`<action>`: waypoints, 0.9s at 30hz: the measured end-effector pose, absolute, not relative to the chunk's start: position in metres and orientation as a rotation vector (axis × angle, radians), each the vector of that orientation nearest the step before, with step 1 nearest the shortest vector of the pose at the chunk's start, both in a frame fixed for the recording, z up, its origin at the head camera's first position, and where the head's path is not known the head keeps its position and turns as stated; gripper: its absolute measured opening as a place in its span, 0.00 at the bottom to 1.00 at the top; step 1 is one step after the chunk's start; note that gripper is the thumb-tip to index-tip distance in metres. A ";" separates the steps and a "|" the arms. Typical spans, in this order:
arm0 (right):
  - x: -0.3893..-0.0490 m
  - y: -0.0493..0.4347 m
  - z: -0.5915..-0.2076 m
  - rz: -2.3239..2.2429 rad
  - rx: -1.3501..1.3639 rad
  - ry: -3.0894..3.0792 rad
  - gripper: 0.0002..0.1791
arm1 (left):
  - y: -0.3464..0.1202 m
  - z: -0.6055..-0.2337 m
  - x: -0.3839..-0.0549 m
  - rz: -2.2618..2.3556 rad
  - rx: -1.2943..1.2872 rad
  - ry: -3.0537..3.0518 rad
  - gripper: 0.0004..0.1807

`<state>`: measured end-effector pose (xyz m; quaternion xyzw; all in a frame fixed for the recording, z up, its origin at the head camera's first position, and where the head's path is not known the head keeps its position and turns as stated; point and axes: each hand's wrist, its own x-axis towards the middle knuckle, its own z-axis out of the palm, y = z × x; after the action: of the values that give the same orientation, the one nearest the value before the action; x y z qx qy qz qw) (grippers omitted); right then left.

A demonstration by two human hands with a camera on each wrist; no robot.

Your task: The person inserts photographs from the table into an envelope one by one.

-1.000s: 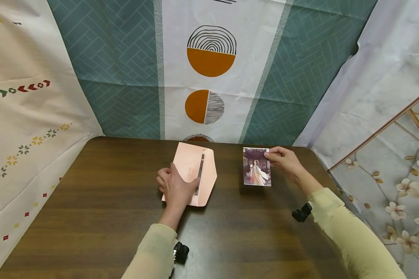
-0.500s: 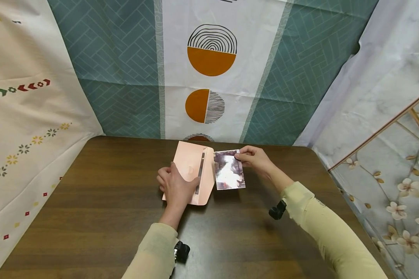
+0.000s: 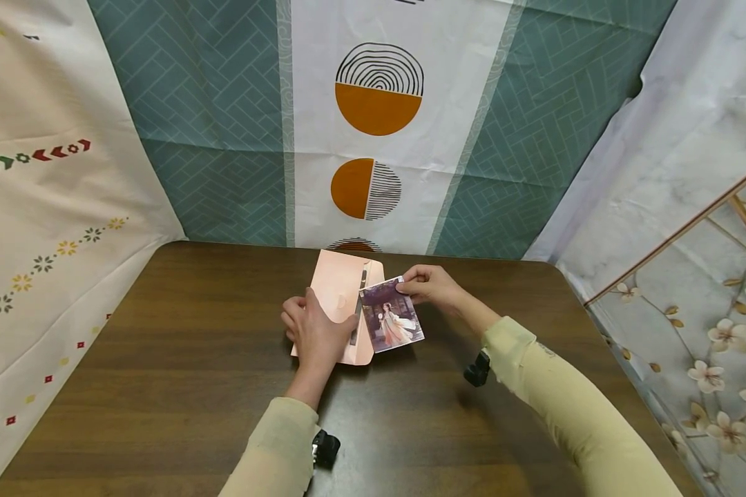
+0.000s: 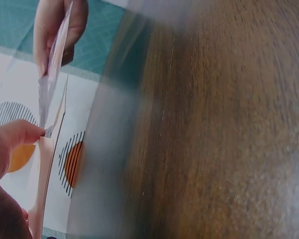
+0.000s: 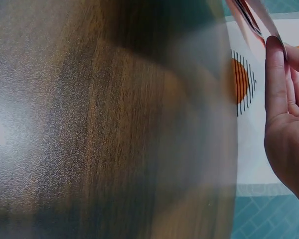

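A pink envelope (image 3: 336, 276) with its flap open to the right is held above the table by my left hand (image 3: 320, 335). The left thumb lies at the envelope's mouth, where a dark strip of something inside shows; the other fingers are around its left edge. My right hand (image 3: 432, 286) pinches the upper right corner of a picture card (image 3: 393, 317) showing a robed figure. Tilted, the card overlaps the envelope's flap, its left edge close to the mouth. In the left wrist view the card (image 4: 57, 55) appears edge-on near the envelope (image 4: 42, 174); whether its edge is inside cannot be told.
Both hands are over a brown wooden table (image 3: 193, 386). Behind its far edge hangs a green and white patterned cloth (image 3: 224, 138). A cream cloth (image 3: 56, 207) hangs at the left, and a flowered cloth (image 3: 690, 290) at the right.
My right hand has carried the card leftward from well right of the envelope to over its flap, and the card has tilted. My left hand and the envelope have barely moved.
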<state>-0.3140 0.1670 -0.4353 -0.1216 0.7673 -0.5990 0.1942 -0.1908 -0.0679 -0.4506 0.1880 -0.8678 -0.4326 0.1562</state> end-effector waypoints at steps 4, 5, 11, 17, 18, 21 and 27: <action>-0.316 0.165 -0.437 -1.642 -0.342 2.178 0.05 | -0.067 -0.449 -0.191 -1.238 0.537 -2.478 0.56; -0.316 0.166 -0.437 -1.635 -0.342 2.185 0.05 | -0.066 -0.449 -0.191 -1.240 0.536 -2.476 0.56; -0.317 0.168 -0.438 -1.618 -0.338 2.186 0.05 | -0.066 -0.448 -0.191 -1.251 0.531 -2.474 0.57; -0.320 0.163 -0.439 -1.632 -0.334 2.179 0.04 | -0.064 -0.448 -0.190 -1.252 0.532 -2.468 0.56; -0.320 0.161 -0.439 -1.638 -0.337 2.185 0.04 | -0.064 -0.447 -0.190 -1.253 0.531 -2.468 0.56; -0.321 0.153 -0.440 -1.678 -0.342 2.215 0.04 | -0.063 -0.447 -0.189 -1.255 0.529 -2.471 0.55; -0.316 0.134 -0.446 -1.766 -0.329 2.268 0.04 | -0.063 -0.448 -0.189 -1.255 0.538 -2.480 0.55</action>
<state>-0.3165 0.1345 -0.4460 -0.1128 0.7780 -0.6056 0.1237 -0.1890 -0.0630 -0.4481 0.1879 -0.8655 -0.4379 0.1544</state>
